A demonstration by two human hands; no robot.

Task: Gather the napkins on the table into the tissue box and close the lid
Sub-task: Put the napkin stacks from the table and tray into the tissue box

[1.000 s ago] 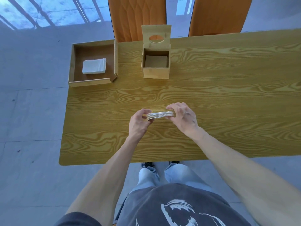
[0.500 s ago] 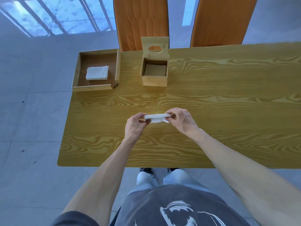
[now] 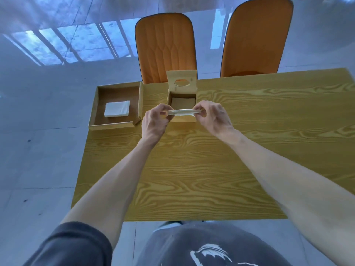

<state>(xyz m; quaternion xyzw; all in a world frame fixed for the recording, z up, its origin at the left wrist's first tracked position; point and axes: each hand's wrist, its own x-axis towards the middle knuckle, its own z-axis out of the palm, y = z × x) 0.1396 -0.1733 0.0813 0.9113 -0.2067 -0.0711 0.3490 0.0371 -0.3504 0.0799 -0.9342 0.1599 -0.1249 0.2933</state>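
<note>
Napkins, a thin white stack seen edge-on, are pinched at both ends and held level in the air, just in front of the near wall of the tissue box and over its open top. The left hand grasps the stack's left end between thumb and fingertips, and the right hand grasps the right end the same way, so the stack spans the gap between them and sags slightly in the middle. Both forearms reach forward over the table, apart from its surface. The tissue box is a small wooden cube standing near the far edge of the table; its lid, with an oval slot cut through it, stands upright at the back, and the inside shows a bare brown floor. To the left of the box, at the table's far left corner, sits a shallow wooden tray holding a second folded pile of napkins near its middle. Behind the table stand two orange chairs, the left one directly behind the box.
</note>
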